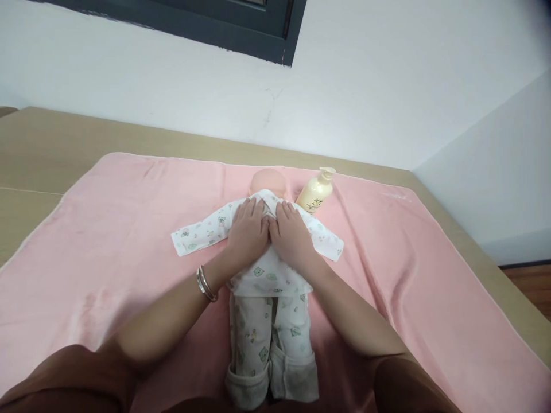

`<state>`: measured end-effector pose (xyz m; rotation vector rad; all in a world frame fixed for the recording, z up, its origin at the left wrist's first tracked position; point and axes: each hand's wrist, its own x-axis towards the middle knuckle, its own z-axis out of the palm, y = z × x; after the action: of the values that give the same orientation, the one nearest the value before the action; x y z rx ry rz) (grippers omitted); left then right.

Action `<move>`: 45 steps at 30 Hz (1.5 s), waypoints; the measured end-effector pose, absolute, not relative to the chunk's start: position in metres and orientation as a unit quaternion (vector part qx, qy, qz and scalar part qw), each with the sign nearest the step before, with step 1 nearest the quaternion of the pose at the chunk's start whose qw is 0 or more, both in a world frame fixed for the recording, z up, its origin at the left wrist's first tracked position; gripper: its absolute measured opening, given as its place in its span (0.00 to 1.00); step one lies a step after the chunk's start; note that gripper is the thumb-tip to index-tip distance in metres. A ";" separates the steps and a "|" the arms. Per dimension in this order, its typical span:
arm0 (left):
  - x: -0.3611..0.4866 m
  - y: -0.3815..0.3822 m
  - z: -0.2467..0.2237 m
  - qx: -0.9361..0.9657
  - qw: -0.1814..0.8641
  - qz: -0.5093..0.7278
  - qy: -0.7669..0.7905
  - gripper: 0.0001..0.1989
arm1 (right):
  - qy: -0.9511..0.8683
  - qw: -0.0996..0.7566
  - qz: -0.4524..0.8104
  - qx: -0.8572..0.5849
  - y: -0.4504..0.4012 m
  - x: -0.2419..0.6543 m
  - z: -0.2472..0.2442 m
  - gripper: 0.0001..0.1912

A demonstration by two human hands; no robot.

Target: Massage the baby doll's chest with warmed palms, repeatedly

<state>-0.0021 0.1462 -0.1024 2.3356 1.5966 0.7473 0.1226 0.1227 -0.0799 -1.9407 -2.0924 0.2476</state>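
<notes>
A doll (269, 275) dressed in a white patterned top (271, 279) and matching trousers (252, 330) is laid lengthwise on a pink blanket (142, 229), near its middle. The bare, rounded head (267, 180) is pointed toward the wall, and the legs are pointed toward the wearer of the camera; whether the face is turned up or down cannot be told. Both sleeves are spread out to the sides, and the trouser ends are turned up in pale cuffs.

The upper part of the top is covered by two hands. The left hand (248, 229) is laid flat, palm down, with its fingers extended and held close together; nothing is gripped by it. The right hand (291, 232) is placed beside it in the same flat, unclosed way, with the thumbs brought together at the middle. Two silvery bangles (206, 284) are worn on the left wrist.

Just beyond the right sleeve, a cream pump bottle (316, 192) marked with dark lettering is seen on the blanket, near the head. The blanket is creased on the right and is spread over a light wooden surface (64, 135), which is bordered by a white wall (365, 86). A dark frame (241, 28) is set in the wall above.
</notes>
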 end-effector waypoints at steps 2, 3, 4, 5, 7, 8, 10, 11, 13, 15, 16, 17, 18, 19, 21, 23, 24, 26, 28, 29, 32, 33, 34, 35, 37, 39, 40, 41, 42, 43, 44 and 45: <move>-0.008 0.159 -0.104 0.788 0.120 0.263 0.544 0.26 | -0.731 0.138 0.078 -0.664 0.116 0.118 -0.080 0.31; -0.009 0.162 -0.104 0.784 0.122 0.264 0.548 0.26 | -0.733 0.141 0.078 -0.661 0.116 0.118 -0.081 0.31; -0.008 0.161 -0.105 0.781 0.120 0.263 0.554 0.27 | -0.735 0.144 0.082 -0.657 0.118 0.120 -0.082 0.31; -0.006 0.157 -0.104 0.780 0.114 0.259 0.558 0.27 | -0.736 0.150 0.088 -0.655 0.122 0.124 -0.083 0.31; 0.002 0.140 -0.103 0.787 0.092 0.244 0.560 0.27 | -0.734 0.159 0.101 -0.653 0.134 0.133 -0.086 0.31; 0.006 0.131 -0.101 0.795 0.079 0.232 0.555 0.27 | -0.733 0.161 0.106 -0.653 0.140 0.138 -0.088 0.30; 0.012 0.114 -0.098 0.818 0.056 0.204 0.535 0.28 | -0.733 0.158 0.109 -0.653 0.149 0.146 -0.090 0.30; 0.013 0.110 -0.096 0.826 0.051 0.193 0.527 0.28 | -0.735 0.154 0.108 -0.652 0.150 0.147 -0.090 0.31; 0.012 0.111 -0.091 0.832 0.063 0.180 0.522 0.28 | -0.739 0.144 0.097 -0.651 0.147 0.146 -0.089 0.31; 0.006 0.122 -0.088 0.820 0.100 0.180 0.534 0.29 | -0.739 0.133 0.079 -0.656 0.137 0.138 -0.086 0.30; 0.003 0.130 -0.088 0.812 0.121 0.184 0.541 0.30 | -0.739 0.128 0.068 -0.658 0.131 0.134 -0.084 0.30; -0.001 0.138 -0.088 0.802 0.141 0.190 0.548 0.32 | -0.740 0.123 0.058 -0.659 0.124 0.129 -0.082 0.30; -0.004 0.145 -0.089 0.794 0.156 0.198 0.553 0.33 | -0.741 0.120 0.048 -0.659 0.118 0.125 -0.080 0.30; -0.006 0.150 -0.090 0.788 0.166 0.210 0.555 0.33 | -0.743 0.119 0.042 -0.658 0.114 0.122 -0.078 0.30; -0.008 0.155 -0.094 0.782 0.167 0.232 0.555 0.33 | -0.745 0.123 0.044 -0.655 0.111 0.120 -0.075 0.29; -0.006 0.152 -0.097 0.783 0.155 0.244 0.551 0.33 | -0.741 0.133 0.064 -0.655 0.115 0.123 -0.073 0.28; -0.004 0.150 -0.098 0.784 0.148 0.244 0.551 0.32 | -0.738 0.139 0.077 -0.656 0.119 0.127 -0.073 0.28; 0.000 0.142 -0.099 0.788 0.132 0.240 0.551 0.32 | -0.731 0.145 0.102 -0.658 0.129 0.135 -0.074 0.28; 0.004 0.135 -0.098 0.791 0.112 0.239 0.552 0.31 | -0.731 0.140 0.115 -0.657 0.138 0.143 -0.076 0.31; 0.005 0.133 -0.098 0.792 0.103 0.240 0.551 0.31 | -0.735 0.133 0.117 -0.655 0.141 0.145 -0.077 0.31; 0.003 0.136 -0.097 0.797 0.094 0.245 0.545 0.29 | -0.751 0.104 0.107 -0.643 0.140 0.147 -0.078 0.33; 0.000 0.140 -0.097 0.797 0.097 0.246 0.544 0.29 | -0.754 0.095 0.102 -0.642 0.136 0.146 -0.077 0.33; -0.003 0.145 -0.097 0.797 0.102 0.246 0.542 0.28 | -0.754 0.087 0.096 -0.644 0.132 0.143 -0.076 0.33; -0.007 0.150 -0.097 0.800 0.107 0.243 0.539 0.28 | -0.753 0.081 0.091 -0.646 0.128 0.140 -0.075 0.34; -0.013 0.159 -0.097 0.810 0.108 0.230 0.529 0.27 | -0.750 0.077 0.081 -0.652 0.119 0.134 -0.072 0.36; -0.014 0.162 -0.096 0.818 0.095 0.215 0.525 0.27 | -0.742 0.083 0.080 -0.660 0.116 0.129 -0.071 0.36; -0.013 0.160 -0.096 0.819 0.086 0.209 0.527 0.27 | -0.737 0.090 0.083 -0.664 0.116 0.128 -0.071 0.36; -0.011 0.156 -0.096 0.818 0.076 0.204 0.532 0.27 | -0.732 0.098 0.090 -0.668 0.119 0.129 -0.072 0.36; -0.008 0.150 -0.096 0.816 0.066 0.199 0.539 0.27 | -0.727 0.107 0.097 -0.671 0.123 0.130 -0.074 0.35; -0.005 0.143 -0.095 0.815 0.056 0.194 0.543 0.28 | -0.724 0.116 0.103 -0.672 0.127 0.133 -0.076 0.35; -0.001 0.136 -0.094 0.817 0.047 0.188 0.543 0.28 | -0.722 0.124 0.107 -0.672 0.132 0.135 -0.078 0.34; 0.001 0.130 -0.093 0.820 0.039 0.183 0.541 0.28 | -0.722 0.131 0.110 -0.671 0.137 0.139 -0.080 0.33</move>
<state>0.0014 0.1301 -0.0930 2.5136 1.6591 0.5601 0.1385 0.1371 -0.0795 -1.9480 -2.0964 0.3192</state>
